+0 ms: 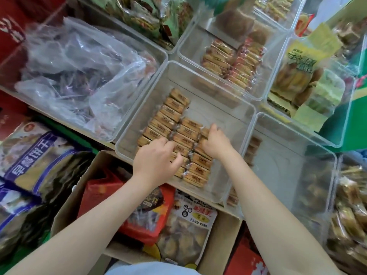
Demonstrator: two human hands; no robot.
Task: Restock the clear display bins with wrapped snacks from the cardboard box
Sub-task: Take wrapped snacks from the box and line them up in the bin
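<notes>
Both hands are reaching into the clear bin (pixel 246 108) at frame centre: the left hand (pixel 155 157) and right hand (pixel 215 141) are curling fingers around wrapped snacks (pixel 174 108); the cardboard box (pixel 220 247) is sitting below.

Both hands (pixel 156 157) (pixel 215 142) on wrapped snacks (pixel 186 133) in clear bin (pixel 246 116); grip unclear.

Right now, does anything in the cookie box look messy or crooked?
Not really. The wrapped snacks stand in tidy rows in the middle clear bin. Only the right row is unfinished, where the right hand is setting packs; the left hand steadies the others.
</notes>
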